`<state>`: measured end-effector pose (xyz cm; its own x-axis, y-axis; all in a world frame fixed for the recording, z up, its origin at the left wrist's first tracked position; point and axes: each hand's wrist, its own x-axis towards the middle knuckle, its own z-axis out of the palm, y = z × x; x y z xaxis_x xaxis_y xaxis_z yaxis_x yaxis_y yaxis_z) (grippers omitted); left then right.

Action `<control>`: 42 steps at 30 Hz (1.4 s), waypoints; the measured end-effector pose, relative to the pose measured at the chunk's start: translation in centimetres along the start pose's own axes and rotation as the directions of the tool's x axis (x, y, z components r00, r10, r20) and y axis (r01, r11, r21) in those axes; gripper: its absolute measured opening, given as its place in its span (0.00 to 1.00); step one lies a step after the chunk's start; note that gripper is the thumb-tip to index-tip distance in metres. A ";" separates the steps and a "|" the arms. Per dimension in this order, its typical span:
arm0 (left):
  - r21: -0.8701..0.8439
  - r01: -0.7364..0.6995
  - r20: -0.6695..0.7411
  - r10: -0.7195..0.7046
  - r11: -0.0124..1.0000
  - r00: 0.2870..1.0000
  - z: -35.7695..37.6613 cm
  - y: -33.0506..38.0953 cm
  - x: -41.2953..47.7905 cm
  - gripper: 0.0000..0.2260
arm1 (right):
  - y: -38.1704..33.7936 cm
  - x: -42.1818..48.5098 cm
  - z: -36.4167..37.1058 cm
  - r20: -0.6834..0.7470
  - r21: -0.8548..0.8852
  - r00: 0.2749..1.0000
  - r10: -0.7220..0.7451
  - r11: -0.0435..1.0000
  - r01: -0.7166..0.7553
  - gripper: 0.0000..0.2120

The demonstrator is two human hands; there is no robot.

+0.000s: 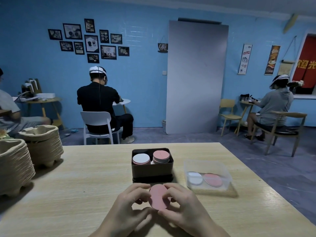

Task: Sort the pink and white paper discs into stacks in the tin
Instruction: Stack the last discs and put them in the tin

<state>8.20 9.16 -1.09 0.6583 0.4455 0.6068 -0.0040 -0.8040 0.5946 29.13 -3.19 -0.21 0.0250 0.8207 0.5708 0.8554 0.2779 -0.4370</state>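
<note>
Both hands — left hand (131,204), right hand (183,202) — pinch pink disc (158,196) (near tin (152,170)).

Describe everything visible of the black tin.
The tin is a dark, rectangular box with rounded corners, open-topped and upright, with a wider band round its base. It stands on the table, left of the clear tub, beyond the left hand and right hand, which hold a pink disc and do not touch it. Inside stand two stacks: the white-topped stack left, the taller pink-topped stack right.
</note>
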 end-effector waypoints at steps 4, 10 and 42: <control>0.108 -0.032 -0.044 0.037 0.994 0.998 -1.5 0.3 1.3 0.10 | 0.4 1.9 -1.1 0.001 -0.059 1.000 -0.024 0.998 0.024 0.14; 0.459 -0.082 -0.051 0.118 0.885 0.992 -3.2 -1.4 4.8 0.13 | 1.8 7.3 -1.9 0.014 -0.123 1.000 -0.025 0.992 0.027 0.17; 0.335 -0.050 -0.070 0.077 0.941 0.995 -3.4 -2.1 4.8 0.11 | 2.6 9.3 -2.4 -0.056 -0.165 0.998 -0.018 0.986 0.009 0.09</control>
<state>8.78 14.32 2.41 0.6015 0.4086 0.6865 0.2159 -0.9105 0.3527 32.86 3.98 5.66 0.0381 0.7862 0.6167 0.9293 0.1990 -0.3112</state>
